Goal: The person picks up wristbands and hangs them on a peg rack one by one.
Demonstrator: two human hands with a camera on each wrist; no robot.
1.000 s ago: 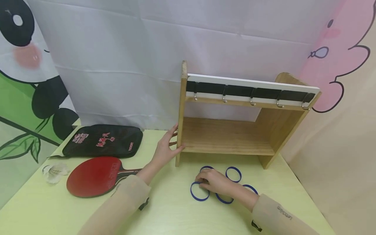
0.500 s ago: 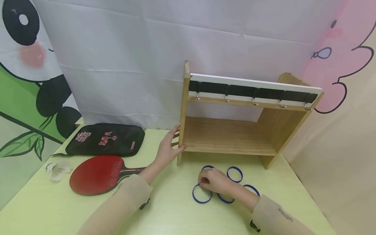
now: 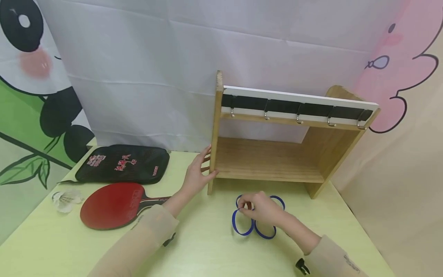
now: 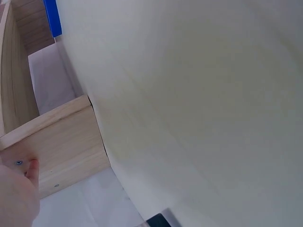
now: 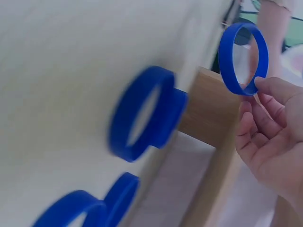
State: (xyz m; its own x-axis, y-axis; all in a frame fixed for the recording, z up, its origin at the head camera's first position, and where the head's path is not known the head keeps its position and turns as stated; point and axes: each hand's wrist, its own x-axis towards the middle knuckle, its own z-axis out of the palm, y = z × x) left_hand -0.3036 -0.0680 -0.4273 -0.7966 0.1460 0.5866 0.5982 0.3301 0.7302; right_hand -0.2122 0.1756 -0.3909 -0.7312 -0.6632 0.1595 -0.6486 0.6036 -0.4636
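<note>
Head view: The right hand (image 3: 264,209) holds a blue ring (image 3: 234,225) in a narrow grip, at its upper edge, in front of the wooden rack (image 3: 270,159). The ring hangs tilted beside the other blue rings (image 3: 265,237) on the surface (image 3: 194,250). Because these lie close together, a low sideways move could drag a neighbour or hook it. The left hand (image 3: 197,175) is spread against the rack's left side panel, thumb at the front edge. Uneven pressure there could shift or turn the rack, moving the small metal hooks (image 3: 299,120) along its front rail out of line.

Left wrist view: Only part of the left hand shows, with one digit touching the panel's outer face. Most of the hand is cut off, so how firmly it braces the rack cannot be judged. If the contact is light, a knock from the other side could slide the rack.

Right wrist view: Thumb and fingers pinch the ring at one end of its band, leaving the rest unsupported. The ring could swivel or slip if the pinch loosens or the band strikes the rack. Blurred loose rings lie near the rack; a lowered knuckle could scatter them.
</note>
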